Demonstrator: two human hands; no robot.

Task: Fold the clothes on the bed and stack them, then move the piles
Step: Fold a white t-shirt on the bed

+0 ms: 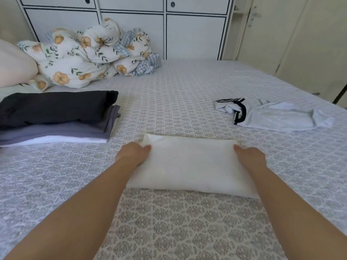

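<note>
Left hand (134, 152) and right hand (250, 154) grip the folded white cloth (187, 166) at its ends. Risk: uneven lift unfolds it before reaching the pile (56, 117).

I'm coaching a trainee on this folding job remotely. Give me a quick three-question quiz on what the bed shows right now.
1. True or false: the black garment lies on top of the stack.
2. Which item is unfolded? A) white folded cloth B) pale shirt with dark trim C) grey garment
3. Which hands touch the white folded cloth?

Key: 1 true; 2 B; 3 both, the left hand at its left edge and the right hand at its right edge.
</note>
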